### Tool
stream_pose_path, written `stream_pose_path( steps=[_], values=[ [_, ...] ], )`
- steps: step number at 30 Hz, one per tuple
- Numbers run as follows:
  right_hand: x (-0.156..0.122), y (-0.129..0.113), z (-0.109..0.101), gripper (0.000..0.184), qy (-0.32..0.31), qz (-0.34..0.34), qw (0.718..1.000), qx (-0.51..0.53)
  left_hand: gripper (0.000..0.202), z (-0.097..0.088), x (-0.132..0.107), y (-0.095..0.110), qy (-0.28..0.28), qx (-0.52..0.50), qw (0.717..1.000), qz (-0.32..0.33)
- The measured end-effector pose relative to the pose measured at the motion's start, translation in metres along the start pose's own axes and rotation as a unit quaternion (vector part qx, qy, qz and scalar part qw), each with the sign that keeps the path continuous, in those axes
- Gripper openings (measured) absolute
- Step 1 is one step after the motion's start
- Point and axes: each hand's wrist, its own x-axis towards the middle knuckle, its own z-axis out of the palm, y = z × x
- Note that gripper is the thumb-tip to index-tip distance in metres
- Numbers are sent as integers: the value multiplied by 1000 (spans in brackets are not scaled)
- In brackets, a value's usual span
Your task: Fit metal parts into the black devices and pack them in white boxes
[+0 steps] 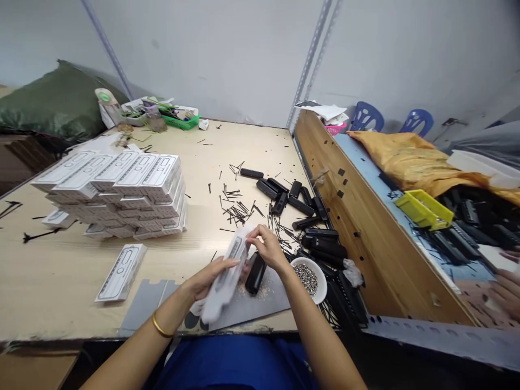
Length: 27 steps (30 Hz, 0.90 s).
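Note:
My left hand (211,279) is wrapped round a white printed cardboard box (229,271), held tilted over the near part of the table. At the box's upper end, the fingers of my right hand (266,246) are pinched against its edge. The box's lower end is smeared by motion, and some fingers are hidden behind it. Just right of it, a black oblong device (255,273) lies on a grey sheet (272,300) among small pale crumbs. A white bowl of small metal parts (305,278) stands beside my right forearm.
Printed white boxes (122,189) are stacked at left, with a single box (122,272) before them. Black devices (300,206) and thin black sticks (238,211) lie scattered toward the wooden partition (345,200). Beyond it are a yellow bin (424,208) and another person's hand (507,287).

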Motion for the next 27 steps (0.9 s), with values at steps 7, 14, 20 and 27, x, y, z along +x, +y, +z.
stream_pose_path(
  steps=[7,14,20,27],
  values=[
    [-19,2,-6,34,66,15,934,352,85,29,4,-8,6,-108,994,24],
    [-44,-5,38,37,200,122,950,206,65,39,17,-10,30,9,994,104],
    [-41,-5,44,45,244,95,890,374,90,47,23,-15,75,-47,993,76],
    [-33,0,37,40,230,134,856,444,94,42,24,-24,106,107,981,121]
  ],
)
